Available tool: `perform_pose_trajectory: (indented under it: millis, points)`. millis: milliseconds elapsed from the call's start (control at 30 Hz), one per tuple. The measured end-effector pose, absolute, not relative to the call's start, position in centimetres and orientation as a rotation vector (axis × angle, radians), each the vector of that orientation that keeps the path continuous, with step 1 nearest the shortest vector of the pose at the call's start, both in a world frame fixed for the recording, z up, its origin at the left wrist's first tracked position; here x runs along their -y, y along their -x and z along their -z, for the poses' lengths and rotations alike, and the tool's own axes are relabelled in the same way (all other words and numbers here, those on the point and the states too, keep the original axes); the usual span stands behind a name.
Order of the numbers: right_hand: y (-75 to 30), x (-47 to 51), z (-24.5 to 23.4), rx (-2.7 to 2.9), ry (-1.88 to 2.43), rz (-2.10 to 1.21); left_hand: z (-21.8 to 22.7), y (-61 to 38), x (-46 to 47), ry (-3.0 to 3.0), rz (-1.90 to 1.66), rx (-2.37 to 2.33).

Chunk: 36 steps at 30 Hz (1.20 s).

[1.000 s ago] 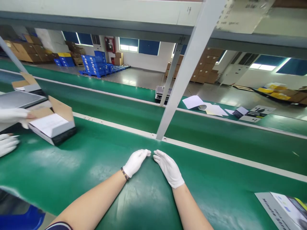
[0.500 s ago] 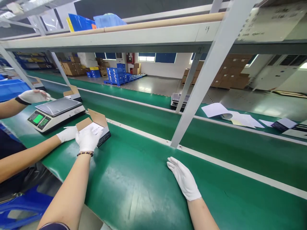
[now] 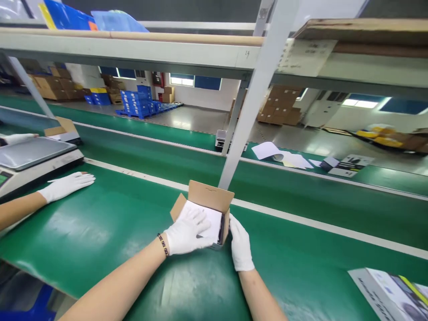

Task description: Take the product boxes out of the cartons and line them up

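Left hand (image 3: 187,234): in a white glove, flat, fingers spread, lying on the white paper (image 3: 211,223) inside the little box (image 3: 210,197).
Right hand (image 3: 241,245): in a white glove, fingers pressed together, flat against the right side of the box.
Box: brown card, open, its flap standing up just past the fingertips. It sits on the green surface (image 3: 127,232) between both hands.
Other person's hand (image 3: 67,185): gloved, flat on the surface, far to the left of the left hand, beside a scale (image 3: 31,157).
Printed box (image 3: 389,294): lies well off to the right of the right hand.
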State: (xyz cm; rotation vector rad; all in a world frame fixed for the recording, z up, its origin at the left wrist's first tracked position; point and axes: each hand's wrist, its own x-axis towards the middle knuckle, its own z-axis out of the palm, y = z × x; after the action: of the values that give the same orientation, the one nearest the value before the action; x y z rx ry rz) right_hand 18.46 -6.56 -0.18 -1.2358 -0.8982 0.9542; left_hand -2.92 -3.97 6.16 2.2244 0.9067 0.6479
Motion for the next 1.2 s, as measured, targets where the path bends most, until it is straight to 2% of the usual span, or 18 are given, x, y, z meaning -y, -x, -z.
perform_pose_trajectory:
  millis: [133,267,400,533,667,800,900,1067,1200]
  points:
    - [-18.9,8.4,1.3,0.948,1.319,-0.704,-5.2,-1.5,4.1,-2.139,-0.608,-0.781]
    - [-18.7,8.1,2.0,1.027,1.301,-0.692,-5.4,-4.1,4.2,-2.163,-0.563,-0.716]
    - [-19.0,7.5,1.1,1.172,1.349,-0.664,-6.2,-4.9,3.6,-1.983,-0.714,-0.708]
    - [-19.7,7.6,0.1,1.368,1.447,-0.621,-5.5,-3.1,2.9,-1.654,-0.943,-0.871]
    - [-19.8,7.6,0.2,1.4,1.484,-0.567,-3.2,0.5,3.1,-1.833,-1.196,-1.144]
    - [-19.6,7.3,0.5,1.377,1.429,-0.561,-1.2,2.3,3.2,-1.451,-1.132,-1.478]
    - [-19.7,7.1,0.2,1.328,1.389,-0.595,-1.8,1.6,2.9,-1.547,-1.011,-1.267]
    - [-19.9,7.3,-0.1,1.379,1.439,-0.616,-5.9,-1.0,2.1,-2.334,-0.677,-0.563]
    - [-20.6,6.8,0.0,1.257,1.554,-0.67,-6.8,-2.3,1.9,-2.561,-0.615,-0.415]
